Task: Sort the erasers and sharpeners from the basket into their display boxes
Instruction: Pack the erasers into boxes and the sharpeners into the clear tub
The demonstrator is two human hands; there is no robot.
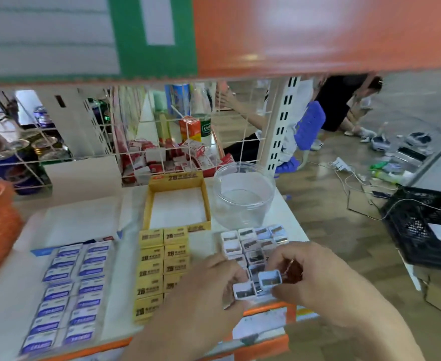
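Yellow box (pixel 179 201) stands empty; clear jar (pixel 244 196) just right of it, empty; sharpeners (pixel 250 243) in rows front-right of box, reaching the shelf (pixel 84 220) edge; left hand (pixel 211 285) and right hand (pixel 321 277) each pinch one.

We're over a smooth, matt white tabletop (pixel 84 220), and there's a clear, glossy plastic jar (pixel 244 198) and a yellow cardboard display box (pixel 177 201) with a dull paper finish. The yellow erasers (pixel 162 267) wear matt paper sleeves, the blue-and-white erasers (pixel 68 293) look wrapped in shiny film, and the little sharpeners (pixel 250 248) show hard white plastic shells with a slight sheen. Further back it's a white-coated metal wire grid (pixel 146 142), a glossy orange shelf panel (pixel 318 35), a matt black perforated plastic crate (pixel 422 225) and a polished wood-look floor (pixel 331 230) catching the light.
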